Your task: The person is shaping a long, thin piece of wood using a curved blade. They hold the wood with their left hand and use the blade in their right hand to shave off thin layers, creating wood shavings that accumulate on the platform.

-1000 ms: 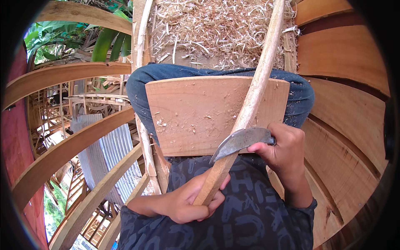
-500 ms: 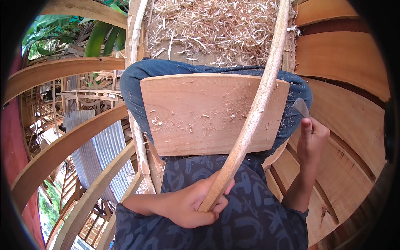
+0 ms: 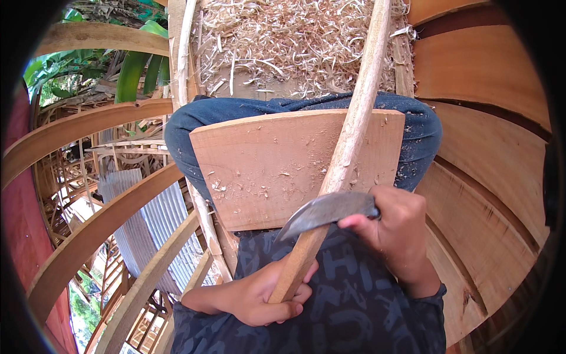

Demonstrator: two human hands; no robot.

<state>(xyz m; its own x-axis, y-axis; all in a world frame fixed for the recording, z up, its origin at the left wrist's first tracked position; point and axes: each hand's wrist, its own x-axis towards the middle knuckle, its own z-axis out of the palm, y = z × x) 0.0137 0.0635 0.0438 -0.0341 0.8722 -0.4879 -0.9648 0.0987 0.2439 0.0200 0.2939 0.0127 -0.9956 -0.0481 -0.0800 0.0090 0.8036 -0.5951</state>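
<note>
My left hand (image 3: 262, 295) is wrapped round the near end of a long wooden pole (image 3: 348, 138), which slants away from me to the far edge of the view. In my right hand (image 3: 401, 230) I grip a knife with a broad, curved steel blade (image 3: 330, 212); my fingers hide its handle. The blade lies across the pole, a little beyond my left hand. Its tip points left. Beneath the pole, a flat wooden board (image 3: 265, 171) rests over my lap, with shavings scattered on it.
Curled wood shavings (image 3: 300, 41) heap on the planks beyond my crossed legs. Wide wooden planks (image 3: 483, 200) slope along the right. Curved wooden ribs (image 3: 118, 212) rise at the left, with corrugated metal sheets (image 3: 159, 230) and green leaves (image 3: 132, 71) behind them.
My right hand has swung inward from the right side, bringing the knife blade onto the pole near my left hand. The pole's far end has shifted slightly left.
</note>
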